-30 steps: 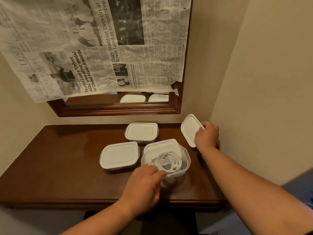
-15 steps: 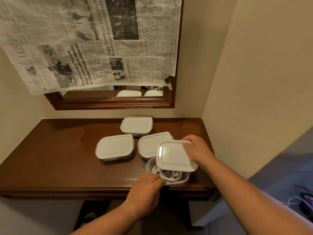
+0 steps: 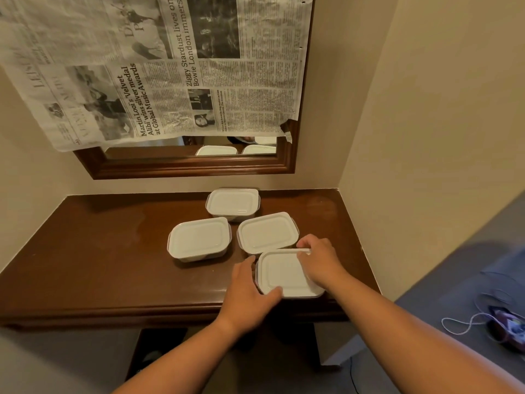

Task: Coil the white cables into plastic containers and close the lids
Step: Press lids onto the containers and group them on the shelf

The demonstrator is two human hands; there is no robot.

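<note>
Lid (image 3: 281, 273) caps container (image 3: 295, 297), long axis left-right; left hand (image 3: 250, 291) grips container, right hand (image 3: 321, 260) grips lid.

— Which colour is borne by the four rectangular plastic container lids?
— Plain white is seen on the nearest lid (image 3: 284, 275), the left lid (image 3: 199, 238), the middle lid (image 3: 265, 231) and the far lid (image 3: 231, 201).
— And the glossy wooden table (image 3: 99, 251)?
— Dark reddish brown, matched by the moulded wooden mirror frame (image 3: 184, 167).
— The rest?
— Black-and-white print and photographs are carried by the hanging newspaper sheet (image 3: 170, 66). Cream is seen on the painted walls (image 3: 426, 109), and grey-blue on the carpeted floor (image 3: 454, 280).
</note>
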